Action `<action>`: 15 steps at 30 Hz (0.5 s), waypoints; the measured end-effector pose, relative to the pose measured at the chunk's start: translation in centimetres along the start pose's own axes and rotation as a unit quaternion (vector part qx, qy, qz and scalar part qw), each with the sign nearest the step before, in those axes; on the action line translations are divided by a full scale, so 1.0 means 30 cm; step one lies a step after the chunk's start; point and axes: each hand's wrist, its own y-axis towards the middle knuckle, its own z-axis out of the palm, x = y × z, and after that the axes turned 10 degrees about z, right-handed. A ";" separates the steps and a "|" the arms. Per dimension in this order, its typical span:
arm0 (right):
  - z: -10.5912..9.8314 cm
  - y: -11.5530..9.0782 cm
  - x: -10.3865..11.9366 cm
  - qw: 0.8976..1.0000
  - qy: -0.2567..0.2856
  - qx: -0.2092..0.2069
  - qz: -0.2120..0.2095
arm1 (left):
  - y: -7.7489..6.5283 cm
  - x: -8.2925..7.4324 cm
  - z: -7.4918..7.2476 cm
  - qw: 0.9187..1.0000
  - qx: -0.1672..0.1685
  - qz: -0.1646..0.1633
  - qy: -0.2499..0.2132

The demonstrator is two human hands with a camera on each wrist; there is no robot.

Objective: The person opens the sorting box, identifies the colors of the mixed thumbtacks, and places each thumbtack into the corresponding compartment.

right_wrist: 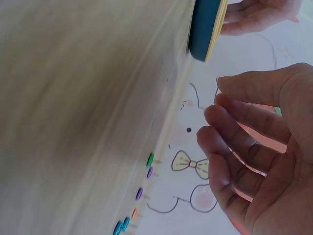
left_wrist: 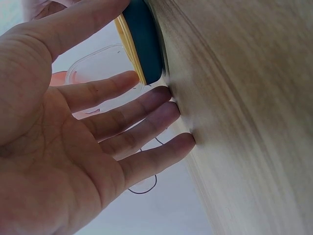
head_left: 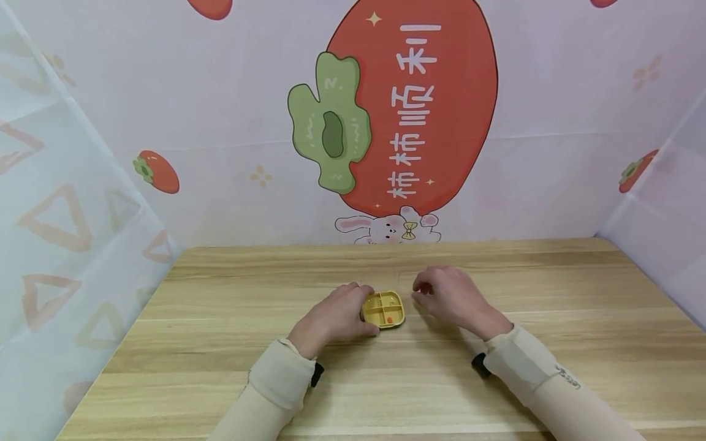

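A small box (head_left: 384,309) with a yellow four-part inside and dark teal outer walls sits on the table, its clear lid (left_wrist: 100,63) standing raised behind it. One small orange piece (head_left: 390,320) lies in its near right compartment. My left hand (head_left: 337,311) holds the box by its left side, thumb at the near corner and index finger at the far one. In the left wrist view, the other fingertips (left_wrist: 188,141) rest on the tabletop. To the right of the box, my right hand (head_left: 449,299) hovers with loosely bent fingers, and nothing shows between thumb and index finger.
Several small coloured pieces, among them a green one (right_wrist: 150,159) and an orange one (right_wrist: 134,213), lie on the wooden table (head_left: 220,355) in the right wrist view; the head view does not show them. A printed cloth (head_left: 237,110) stands behind the table.
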 end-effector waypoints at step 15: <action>-0.046 -0.004 -0.094 1.000 0.004 -0.014 0.015 | -0.003 0.003 0.001 1.000 -0.007 0.013 0.014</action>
